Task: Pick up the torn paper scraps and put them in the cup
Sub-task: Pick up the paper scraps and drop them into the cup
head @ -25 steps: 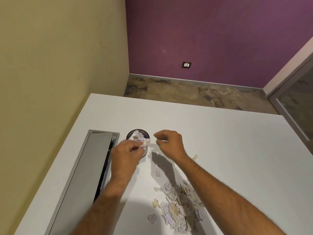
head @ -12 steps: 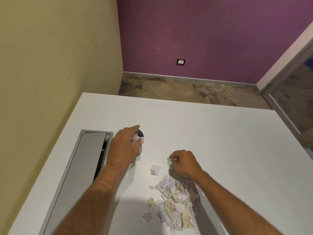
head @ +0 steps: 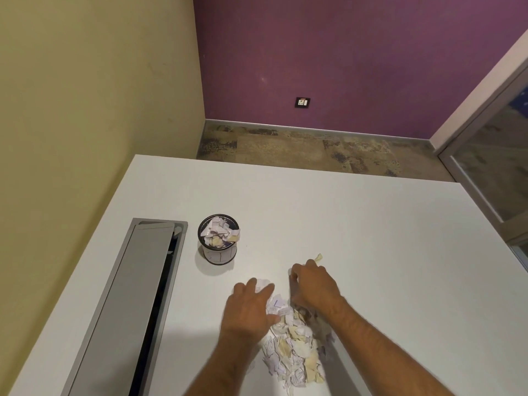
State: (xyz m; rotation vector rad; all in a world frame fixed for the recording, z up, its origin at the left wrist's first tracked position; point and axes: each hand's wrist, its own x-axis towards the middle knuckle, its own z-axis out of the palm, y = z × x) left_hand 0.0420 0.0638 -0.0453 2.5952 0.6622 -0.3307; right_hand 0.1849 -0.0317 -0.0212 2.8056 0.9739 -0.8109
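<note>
Two bare forearms: we reach both forward from the lower edge of the view, converging. Left hand: we hold it palm down, fingers spread and extended forward, low. Right hand: we hold it knuckles up, fingers curled under; whether they grip anything we cannot tell. The hands lie near each other, apart.

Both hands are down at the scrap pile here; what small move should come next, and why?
Probably pinch up a few scraps and carry them to the cup. Both the left hand and the right hand rest at the far edge of the pile, which is large, while the cup, already heaped to its rim, stands apart to the left.
</note>
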